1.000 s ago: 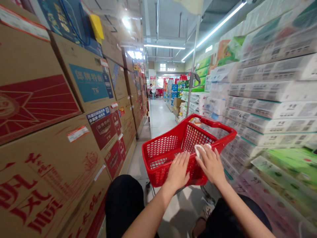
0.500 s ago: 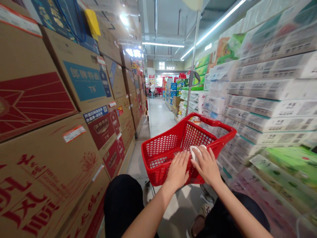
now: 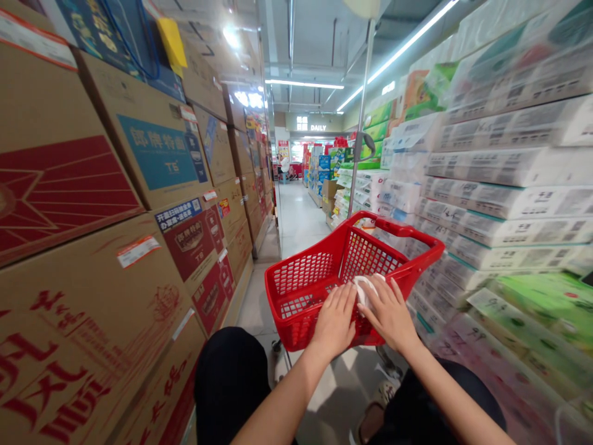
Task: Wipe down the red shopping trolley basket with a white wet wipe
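Note:
A red plastic shopping cart (image 3: 301, 330) with a perforated basket stands right in front of my knees, turned sideways. Over its near side rim lies my left hand (image 3: 334, 321), fingers hooked across the edge and the thumb on the outside. Just to the right, my right hand (image 3: 386, 309) presses a crumpled white cloth or tissue (image 3: 367, 290) against the same rim, its fingers slightly spread. The palm side of both hands is hidden. Through the holes, the visible part of the basket shows no goods.
Stacked cardboard cartons (image 3: 152, 296) rise close on my left. White tissue packs (image 3: 504, 204) and green packs (image 3: 546, 303) are piled on my right. A metal pole (image 3: 356, 179) stands behind the cart. The aisle floor (image 3: 301, 210) runs ahead toward a person (image 3: 284, 165) far off.
Both hands have shifted very slightly along the rim. The white cloth has moved a little with my right hand. The cart stays nearly in place.

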Demonstrator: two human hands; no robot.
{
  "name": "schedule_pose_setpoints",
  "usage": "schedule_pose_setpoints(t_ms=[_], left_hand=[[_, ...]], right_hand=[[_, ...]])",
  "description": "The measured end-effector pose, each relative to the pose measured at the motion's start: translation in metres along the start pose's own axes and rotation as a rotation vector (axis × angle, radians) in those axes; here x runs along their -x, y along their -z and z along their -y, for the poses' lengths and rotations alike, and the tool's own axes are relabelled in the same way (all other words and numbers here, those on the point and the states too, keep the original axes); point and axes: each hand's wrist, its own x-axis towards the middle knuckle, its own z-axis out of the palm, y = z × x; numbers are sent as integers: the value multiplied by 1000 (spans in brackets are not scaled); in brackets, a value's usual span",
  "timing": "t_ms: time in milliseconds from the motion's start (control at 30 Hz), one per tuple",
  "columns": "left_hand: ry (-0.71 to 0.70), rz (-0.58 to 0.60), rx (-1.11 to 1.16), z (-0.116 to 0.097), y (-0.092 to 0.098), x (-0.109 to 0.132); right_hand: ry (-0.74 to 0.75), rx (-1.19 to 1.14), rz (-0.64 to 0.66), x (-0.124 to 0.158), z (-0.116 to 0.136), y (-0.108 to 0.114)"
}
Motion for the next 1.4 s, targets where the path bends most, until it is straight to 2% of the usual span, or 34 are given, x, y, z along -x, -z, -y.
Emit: schedule_pose_setpoints(t_ms=[100,233,333,467,567,733,867,1000,1067,1167,1300,1400], left_hand=[[-8,7,-8,1,1,0],[-6,10,1,-1,2,-1],[0,11,7,-3,1,-2],[-5,14,4,-3,2,-1],[-10,19,-6,-2,4,-1],[-6,27,-47,1,14,2],[65,22,-150,-1,17,10],[95,40,-211,-3,14,12],[73,47,-212,0,15,13],[51,42,-212,6,21,18],[127,8,-251,9,27,28],[163,23,-256,7,24,29]], right_hand=[[12,16,5,1,-11,3],[-107,65,-70,-1,-28,3],[-107,53,-68,0,-18,1],[0,17,6,5,-2,2],[11,24,20,6,-9,7],[-78,55,-30,3,-27,8],[-130,38,-56,5,-4,0],[-24,-20,0,7,34,-7],[29,-34,33,7,39,-6],[49,-13,45,5,18,-1],[-76,49,-35,3,-16,-1],[-145,49,-56,4,-6,-7]])
